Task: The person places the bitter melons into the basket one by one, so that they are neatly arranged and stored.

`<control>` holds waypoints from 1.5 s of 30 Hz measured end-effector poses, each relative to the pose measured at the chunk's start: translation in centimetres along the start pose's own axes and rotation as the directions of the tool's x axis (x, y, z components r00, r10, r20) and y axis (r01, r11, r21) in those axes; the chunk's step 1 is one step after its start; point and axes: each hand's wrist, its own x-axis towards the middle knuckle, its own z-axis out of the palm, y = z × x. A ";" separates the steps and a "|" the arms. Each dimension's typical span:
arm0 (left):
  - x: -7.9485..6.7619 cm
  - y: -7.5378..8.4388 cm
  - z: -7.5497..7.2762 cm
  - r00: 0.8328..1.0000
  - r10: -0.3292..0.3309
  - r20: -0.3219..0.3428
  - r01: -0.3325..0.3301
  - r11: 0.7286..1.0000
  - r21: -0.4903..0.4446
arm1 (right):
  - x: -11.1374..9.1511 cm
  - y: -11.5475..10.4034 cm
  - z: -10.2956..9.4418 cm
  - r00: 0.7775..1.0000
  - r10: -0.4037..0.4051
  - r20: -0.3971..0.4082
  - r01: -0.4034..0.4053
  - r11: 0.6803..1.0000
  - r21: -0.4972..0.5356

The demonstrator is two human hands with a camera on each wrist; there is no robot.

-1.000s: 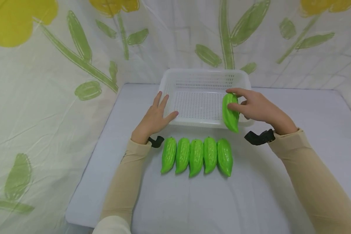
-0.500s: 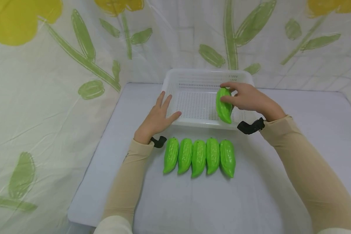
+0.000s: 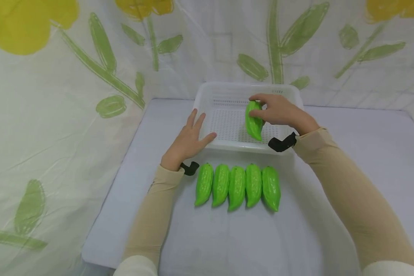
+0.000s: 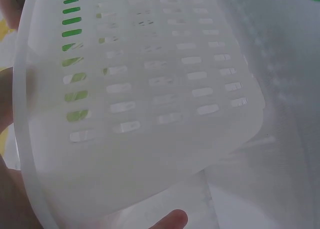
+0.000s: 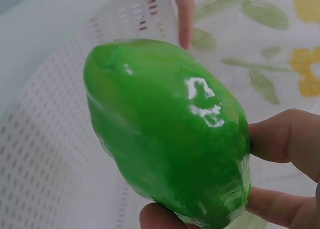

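Observation:
In the head view, my right hand (image 3: 279,110) holds a glossy green bitter melon (image 3: 253,123) between thumb and fingers, over the white plastic basket (image 3: 241,147). Up close in the right wrist view, the bitter melon (image 5: 165,129) has a smooth, shiny surface, with fingertips on its sides. My left hand (image 3: 186,142) lies at the basket's left front corner, fingers spread and fairly straight. The left wrist view has its fingers at the rim and a fingertip (image 4: 172,220) below the slotted basket wall (image 4: 140,154). Several more bitter melons (image 3: 237,188) lie in a row in front of the basket.
A pale cloth covers the table (image 3: 200,237). Behind it hangs a white curtain (image 3: 200,53) printed with flowers and leaves, close behind the basket's back rim. Black wrist mounts (image 3: 282,144) sit on both forearms, the right one overlapping the basket's front rim.
My right hand has carried the bitter melon leftward and a little farther back, from the basket's right side to over its interior. The left hand keeps its place at the basket.

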 end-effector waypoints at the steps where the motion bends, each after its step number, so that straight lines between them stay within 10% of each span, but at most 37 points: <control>1: 0.0 0.0 0.0 1.000 0.002 -0.001 -0.002 1.000 0.002 | 0.2 -0.1 0.1 1.000 0.004 0.003 -0.004 1.000 0.006; 45: 0.4 0.1 0.2 1.000 -0.008 -0.018 0.009 0.998 0.058 | 10.8 -2.1 5.5 0.990 0.067 0.128 -0.075 0.996 0.058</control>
